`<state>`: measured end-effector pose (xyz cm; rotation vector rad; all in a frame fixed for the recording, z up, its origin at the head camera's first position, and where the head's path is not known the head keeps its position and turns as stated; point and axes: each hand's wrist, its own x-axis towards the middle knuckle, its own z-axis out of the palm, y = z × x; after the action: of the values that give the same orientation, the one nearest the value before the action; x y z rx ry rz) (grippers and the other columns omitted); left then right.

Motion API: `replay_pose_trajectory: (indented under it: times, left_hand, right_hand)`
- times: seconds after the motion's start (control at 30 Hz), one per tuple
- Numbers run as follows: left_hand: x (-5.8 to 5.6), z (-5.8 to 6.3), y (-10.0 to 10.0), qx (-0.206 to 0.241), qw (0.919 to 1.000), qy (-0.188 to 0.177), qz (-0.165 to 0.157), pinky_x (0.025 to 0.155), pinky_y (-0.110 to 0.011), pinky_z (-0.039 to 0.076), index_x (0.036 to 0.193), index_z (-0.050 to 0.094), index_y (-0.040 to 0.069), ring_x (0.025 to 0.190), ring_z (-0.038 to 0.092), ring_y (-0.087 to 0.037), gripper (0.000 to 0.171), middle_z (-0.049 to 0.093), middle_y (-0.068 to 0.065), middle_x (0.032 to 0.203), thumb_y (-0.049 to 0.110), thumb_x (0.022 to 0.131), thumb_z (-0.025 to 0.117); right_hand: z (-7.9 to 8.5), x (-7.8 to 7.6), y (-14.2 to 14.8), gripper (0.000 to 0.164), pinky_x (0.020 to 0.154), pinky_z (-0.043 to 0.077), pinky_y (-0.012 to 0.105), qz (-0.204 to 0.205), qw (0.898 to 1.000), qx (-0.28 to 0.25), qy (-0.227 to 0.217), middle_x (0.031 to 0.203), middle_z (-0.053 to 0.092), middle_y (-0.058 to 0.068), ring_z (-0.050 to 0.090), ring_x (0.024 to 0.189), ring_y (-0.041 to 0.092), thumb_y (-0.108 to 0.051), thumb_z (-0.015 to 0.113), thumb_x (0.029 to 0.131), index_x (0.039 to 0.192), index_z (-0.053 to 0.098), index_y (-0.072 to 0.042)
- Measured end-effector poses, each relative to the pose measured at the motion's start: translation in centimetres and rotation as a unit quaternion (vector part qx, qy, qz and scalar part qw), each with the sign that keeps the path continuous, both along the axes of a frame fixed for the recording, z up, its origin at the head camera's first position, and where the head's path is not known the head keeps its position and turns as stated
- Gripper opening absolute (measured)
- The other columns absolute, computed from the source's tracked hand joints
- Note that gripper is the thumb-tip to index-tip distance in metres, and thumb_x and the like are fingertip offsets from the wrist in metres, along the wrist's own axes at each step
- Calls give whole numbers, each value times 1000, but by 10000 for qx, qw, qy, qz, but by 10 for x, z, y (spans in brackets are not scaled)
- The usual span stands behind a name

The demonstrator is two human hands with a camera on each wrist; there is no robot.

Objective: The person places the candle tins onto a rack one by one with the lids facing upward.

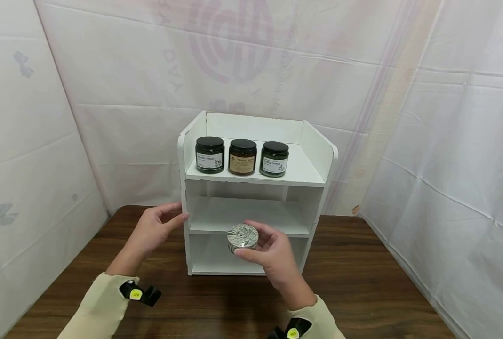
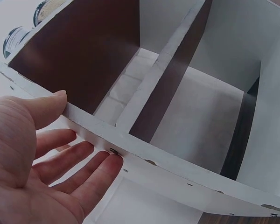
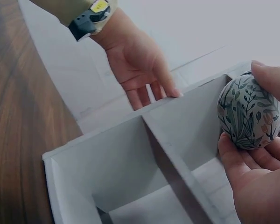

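Note:
My right hand (image 1: 276, 256) grips a small round tin (image 1: 243, 236) by its sides, thumb on one side and fingers on the other. The tin has a pale leaf-and-stem pattern, plain to see on the tin (image 3: 249, 112) in the right wrist view. In the head view it overlaps the lower openings of a white three-level shelf (image 1: 251, 181). At the shelf's left side panel, my left hand (image 1: 154, 228) rests its thumb on the front edge. The fingers of the left hand (image 2: 60, 158) lie loosely bent along the outer face of that panel.
On the shelf's top level stand three lidded candle jars in a row: a dark green jar (image 1: 210, 155), an amber jar (image 1: 242, 157) and another green jar (image 1: 274, 159). The shelf stands on a dark wooden table (image 1: 361, 282), with white sheeting (image 1: 128, 94) behind and at both sides.

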<state>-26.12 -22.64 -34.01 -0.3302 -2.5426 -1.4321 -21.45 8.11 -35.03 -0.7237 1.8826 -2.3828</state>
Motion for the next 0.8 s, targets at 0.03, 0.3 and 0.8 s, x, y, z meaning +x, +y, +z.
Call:
replay_pose_trajectory:
  times: [0.03,0.3,0.8]
  left_hand:
    - [0,0,0,-4,10000,-2,-5,93,-38,57,146,56,5,116,67,-28,63,62,-18,143,46,99,67]
    - [0,0,0,5,10000,-34,-14,95,-41,57,145,57,6,118,67,-28,63,62,-16,144,47,99,66]
    - [0,-3,1,178,9997,-147,-51,96,-44,58,148,55,7,116,69,-31,65,61,-17,144,49,99,65]
  right_hand:
    - [2,0,2,78,87,59,25,-48,10000,11,26,132,65,19,68,108,15,1,89,74,141,51,12]
    - [15,3,14,74,87,59,26,-391,9991,86,123,135,63,22,69,109,17,3,88,74,140,56,7]
    - [44,4,32,65,88,59,27,-1137,9930,99,310,129,68,14,69,110,17,8,85,75,135,62,0]
